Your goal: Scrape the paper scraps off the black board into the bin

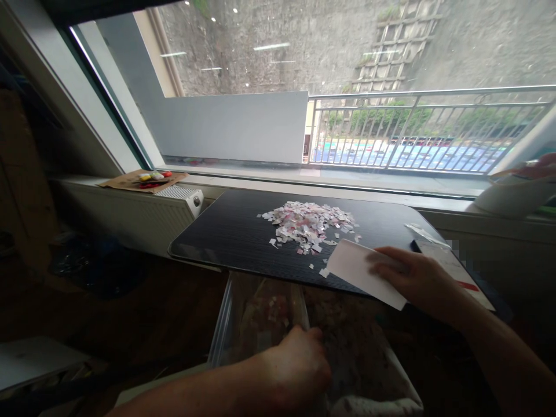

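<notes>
A heap of small pink and white paper scraps lies on a dark table top. My right hand lies on a white card and holds it flat on the table beside the heap, fingers closed over its edge. My left hand is closed on the rim of a clear plastic bin that sits under the table's front edge; the bin has paper scraps inside.
A white radiator stands to the left with cardboard and small coloured items on top. A printed sheet lies at the table's right. Another person's hand holds a white container at the far right. A window is behind.
</notes>
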The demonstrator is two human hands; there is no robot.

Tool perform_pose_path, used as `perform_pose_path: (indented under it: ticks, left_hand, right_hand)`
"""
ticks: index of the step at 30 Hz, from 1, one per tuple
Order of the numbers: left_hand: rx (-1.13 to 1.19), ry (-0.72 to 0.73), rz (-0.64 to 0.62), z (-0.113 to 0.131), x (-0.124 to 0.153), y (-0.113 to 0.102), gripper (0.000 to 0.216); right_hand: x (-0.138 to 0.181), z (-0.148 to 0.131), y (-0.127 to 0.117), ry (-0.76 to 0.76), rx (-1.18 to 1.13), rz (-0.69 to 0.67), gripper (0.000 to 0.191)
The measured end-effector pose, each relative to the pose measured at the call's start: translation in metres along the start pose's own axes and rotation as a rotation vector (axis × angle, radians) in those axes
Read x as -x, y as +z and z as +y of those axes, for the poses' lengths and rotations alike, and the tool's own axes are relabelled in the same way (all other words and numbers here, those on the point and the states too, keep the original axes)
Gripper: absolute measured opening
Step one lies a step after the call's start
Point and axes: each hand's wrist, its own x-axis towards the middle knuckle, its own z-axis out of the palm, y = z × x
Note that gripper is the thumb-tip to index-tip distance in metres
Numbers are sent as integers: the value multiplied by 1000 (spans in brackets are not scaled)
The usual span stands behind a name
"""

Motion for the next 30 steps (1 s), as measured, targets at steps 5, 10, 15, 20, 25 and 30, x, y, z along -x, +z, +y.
perform_pose_path:
  ticks: [5, 10, 15, 20, 25, 30]
  left_hand:
    - [-8, 16, 22, -1, -1, 5, 7]
    - [7, 18, 56, -2, -1, 7, 11]
    - [0, -8, 28, -1, 1, 3, 10]
    - [2, -11, 20, 0, 3, -2, 7]
    - [18, -14, 16, -1, 2, 1, 7]
    - [13, -3, 35, -2, 3, 3, 9]
  right_hand:
    - [-1, -7, 1, -64, -53, -103, 32]
    - [-4, 17, -10, 19, 87, 16, 35]
    - [-6, 28, -12, 38, 56, 28, 33]
    - [-4, 24, -9, 14, -83, -88, 32]
    - [-10, 21, -8, 9, -113, -64, 32]
    - [-17, 18, -4, 7, -245, -166, 34]
